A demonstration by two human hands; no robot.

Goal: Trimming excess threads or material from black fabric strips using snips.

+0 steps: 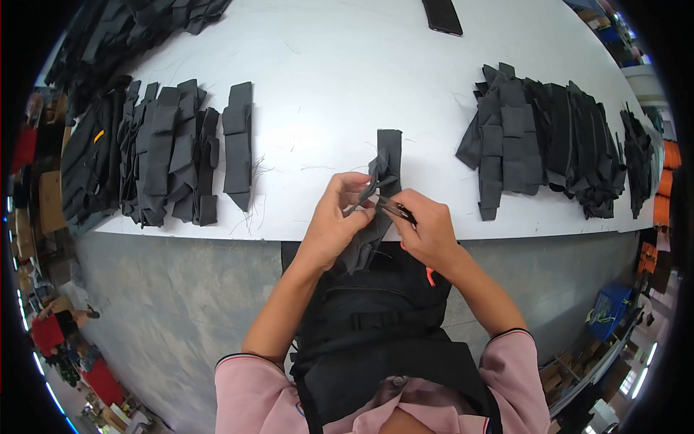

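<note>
While the left hand (334, 217) pinches the dark fabric strip (388, 155) at the table's (325, 65) near edge, the right hand (428, 230) grips small snips (396, 210). It looks limp and light; best held near the cut.

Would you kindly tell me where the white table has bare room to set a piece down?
The white table is bare between the left fabric stacks and the right fabric pile, up to the dark phone. Crowded: both ends, and the front edge where left hand and right hand work a dark strip.
</note>
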